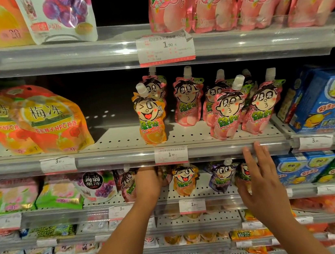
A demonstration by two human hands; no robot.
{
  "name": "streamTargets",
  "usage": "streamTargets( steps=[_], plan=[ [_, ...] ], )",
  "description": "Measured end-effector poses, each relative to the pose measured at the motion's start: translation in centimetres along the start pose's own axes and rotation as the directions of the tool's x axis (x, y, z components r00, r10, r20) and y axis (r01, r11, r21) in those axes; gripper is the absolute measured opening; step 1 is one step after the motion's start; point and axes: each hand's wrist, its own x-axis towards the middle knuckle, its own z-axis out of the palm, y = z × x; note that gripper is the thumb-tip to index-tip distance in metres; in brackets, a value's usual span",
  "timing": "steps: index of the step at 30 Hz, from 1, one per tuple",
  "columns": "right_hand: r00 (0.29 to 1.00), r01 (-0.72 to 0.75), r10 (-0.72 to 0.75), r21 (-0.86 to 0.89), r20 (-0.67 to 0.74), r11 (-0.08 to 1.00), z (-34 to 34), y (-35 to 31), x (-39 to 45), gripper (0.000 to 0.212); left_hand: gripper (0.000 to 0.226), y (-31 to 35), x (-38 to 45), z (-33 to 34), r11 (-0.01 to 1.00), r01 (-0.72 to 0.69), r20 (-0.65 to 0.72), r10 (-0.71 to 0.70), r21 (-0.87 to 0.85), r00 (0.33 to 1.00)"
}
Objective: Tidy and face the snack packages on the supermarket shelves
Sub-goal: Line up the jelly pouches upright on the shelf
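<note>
Reaching my left hand [148, 180] behind the lower shelf's jelly pouches [185, 181], grip hidden; my right hand [263, 186] is hovering wide. Pink pouches [227, 111] above are leaning, unfaced.

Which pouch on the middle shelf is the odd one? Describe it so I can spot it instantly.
Find the middle shelf with the bare gap at its centre. Just right of that gap, at the front edge, stands the orange spouted pouch. It alone is orange with a winking, open-mouthed face; the neighbours to its right are pink.
</note>
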Motion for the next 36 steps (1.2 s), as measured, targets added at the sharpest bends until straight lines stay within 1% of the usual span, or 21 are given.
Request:
streamTargets(
  steps=[3,5,7,9,11,14,17,19,21,24,27,28,29,30,31,33,36],
  plan=[
    [1.000,-0.008,0.008,0.004,-0.002,1.000,0.0,-0.1,-0.1,0.091,0.024,0.5,-0.8,-0.5,0.999,0.005,-0.037,-0.006,-0.039,0.999],
    [1.000,-0.011,0.011,0.001,0.000,1.000,0.0,-0.1,-0.1,0.091,0.017,0.7,-1.3,-0.8,1.000,-0.001,-0.045,0.000,-0.019,0.999],
    [1.000,-0.013,0.013,0.000,0.004,1.000,-0.1,0.0,-0.1,0.091,0.015,0.5,-2.0,-0.8,1.000,-0.007,-0.071,0.007,-0.007,0.997],
    [1.000,-0.013,0.013,-0.002,0.007,1.000,-0.1,0.1,-0.1,0.093,0.013,-0.1,-3.0,-0.8,0.998,-0.041,-0.120,0.035,-0.046,0.992],
    [1.000,-0.005,0.005,0.002,-0.004,1.000,-0.1,0.1,-0.1,0.093,0.017,-0.7,-4.1,-0.9,0.993,-0.068,-0.154,0.053,-0.094,0.987],
    [1.000,0.006,-0.005,0.021,-0.020,1.000,-0.1,-0.1,-0.1,0.091,0.026,-1.3,-6.2,-1.5,0.988,-0.073,-0.179,0.048,-0.139,0.983],
    [1.000,-0.009,0.011,0.043,-0.029,0.999,-0.3,-0.6,-0.1,0.087,0.015,-2.1,-8.3,-2.3,0.982,-0.078,-0.176,0.047,-0.173,0.983],
    [0.997,-0.038,0.043,0.082,-0.057,0.996,-0.6,-1.0,0.1,0.081,0.019,-2.7,-9.6,-2.8,0.979,-0.076,-0.157,0.046,-0.188,0.987],
    [0.991,-0.050,0.066,0.132,-0.119,0.990,-1.2,-1.8,0.5,0.070,0.024,-3.3,-10.6,-3.3,0.980,-0.077,-0.156,0.048,-0.184,0.987],
    [0.972,0.049,-0.001,0.199,-0.236,0.979,-2.1,-4.1,0.9,0.043,0.019,-4.3,-11.7,-4.1,0.980,-0.060,-0.161,0.029,-0.189,0.987],
    [0.963,0.178,-0.114,0.259,-0.245,0.949,-2.8,-7.6,2.6,0.041,0.021,-5.1,-12.3,-5.0,0.979,-0.050,-0.157,0.018,-0.199,0.987],
    [0.954,0.232,-0.161,0.283,-0.253,0.930,-2.9,-8.7,3.4,0.037,0.021,-5.3,-12.4,-5.5,0.977,-0.051,-0.158,0.019,-0.205,0.987],
    [0.947,0.276,-0.196,0.332,-0.255,0.902,-3.0,-10.0,4.3,0.032,0.022,-5.5,-12.4,-6.0,0.976,-0.059,-0.164,0.025,-0.209,0.986],
    [0.950,0.288,-0.205,0.406,-0.237,0.867,-3.4,-11.3,5.4,0.027,0.022,-5.7,-12.5,-6.5,0.975,-0.075,-0.174,0.039,-0.209,0.984],
    [0.961,0.264,-0.188,0.480,-0.200,0.837,-3.9,-12.6,6.4,0.024,0.022,-5.8,-12.6,-7.0,0.974,-0.093,-0.185,0.054,-0.209,0.981],
    [0.987,0.159,-0.111,0.579,-0.118,0.800,-5.0,-15.4,8.8,0.020,0.021,-5.8,-12.8,-8.1,0.969,-0.119,-0.210,0.074,-0.215,0.975],
    [1.000,-0.017,-0.001,0.735,0.023,0.678,-4.9,-18.5,12.2,0.020,0.022,-5.7,-13.0,-9.6,0.966,-0.156,-0.237,0.106,-0.205,0.966]
  ],
)
